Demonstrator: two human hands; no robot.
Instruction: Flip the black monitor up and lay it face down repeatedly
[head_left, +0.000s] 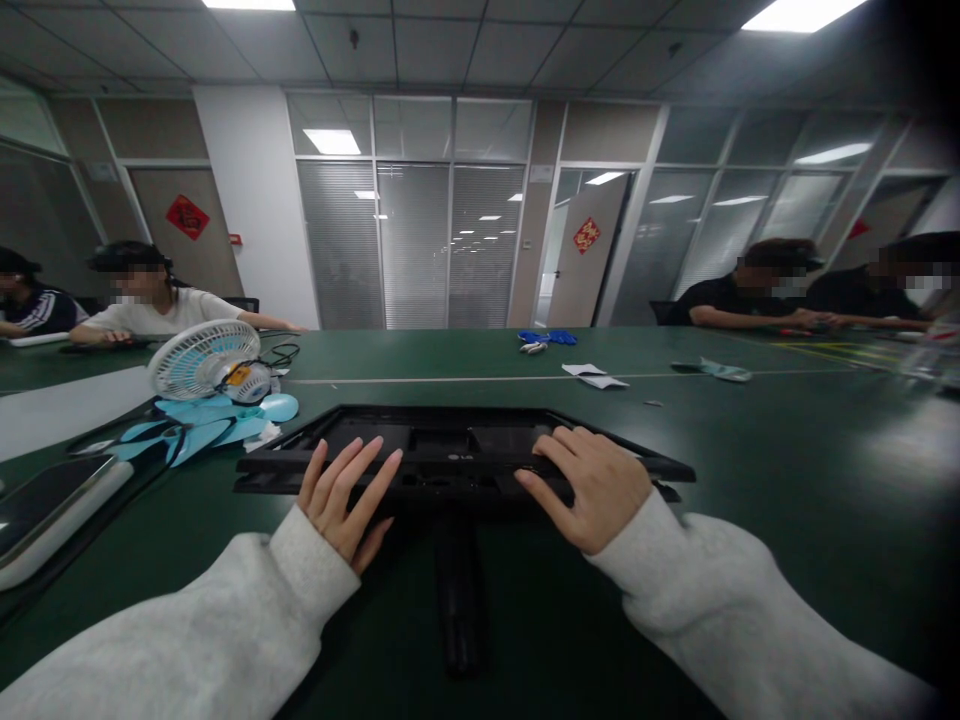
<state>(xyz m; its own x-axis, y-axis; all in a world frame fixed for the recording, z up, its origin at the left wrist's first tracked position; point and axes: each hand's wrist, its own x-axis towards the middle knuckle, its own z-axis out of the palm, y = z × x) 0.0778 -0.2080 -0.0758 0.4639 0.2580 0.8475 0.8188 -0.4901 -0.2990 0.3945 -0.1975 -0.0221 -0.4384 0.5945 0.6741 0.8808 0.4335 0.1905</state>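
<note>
A black monitor (450,445) lies face down on the green table (787,480), its back towards me and its black stand neck (459,590) pointing at me. My left hand (346,498) rests flat on the near left edge of the monitor, fingers stretched out and slightly apart. My right hand (592,485) lies on the near right part of its back, fingers extended and pressing down. Neither hand holds anything.
A small white and blue fan (206,362) with loose blue blades (217,420) lies left of the monitor. A flat white-edged device (52,505) sits at the far left. Blue items (547,338) and paper scraps (596,375) lie farther back. Several people sit at both sides.
</note>
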